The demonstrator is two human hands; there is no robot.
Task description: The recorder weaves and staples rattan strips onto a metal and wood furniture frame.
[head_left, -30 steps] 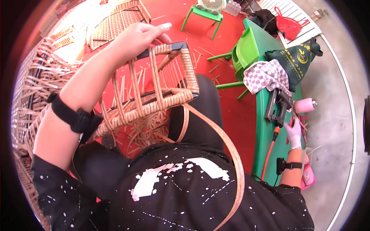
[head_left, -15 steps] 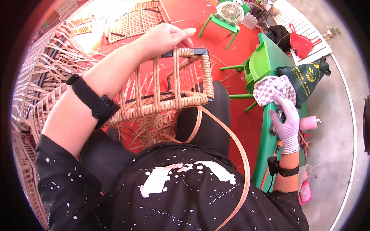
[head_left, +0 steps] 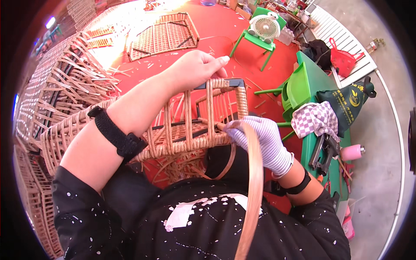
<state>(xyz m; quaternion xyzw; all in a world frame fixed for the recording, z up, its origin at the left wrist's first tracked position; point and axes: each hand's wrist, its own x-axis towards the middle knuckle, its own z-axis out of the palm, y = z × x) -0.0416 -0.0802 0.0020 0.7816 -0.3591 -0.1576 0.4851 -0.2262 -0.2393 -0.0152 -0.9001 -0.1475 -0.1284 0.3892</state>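
Right hand [head_left: 265,141], in a pale knit glove: fingers curled shut around a flat rattan strip [head_left: 253,190], pinched where the strip met the near corner of a wicker frame [head_left: 190,130]. The strip arced down from the glove past the person's dark spattered shirt to the lower edge.

Left hand [head_left: 196,69], bare, black wrist strap: fingers folded over the frame's dark top bar, gripping it.

Wicker frame: held upright over the lap, between both hands; open vertical canes, woven band along its lower rim.

Open room: red floor [head_left: 225,41] beyond the frame, scattered with cane offcuts.

Left side: stacked woven wicker pieces [head_left: 56,95] crowded close to the left forearm.

Right side: green table [head_left: 323,130] just beside the gloved hand, carrying a checked cloth [head_left: 315,119], a dark tool [head_left: 324,152] and a pink bottle [head_left: 352,152].

Farther: flat woven panel [head_left: 162,34] on the floor; green stool bearing a small fan [head_left: 263,27].
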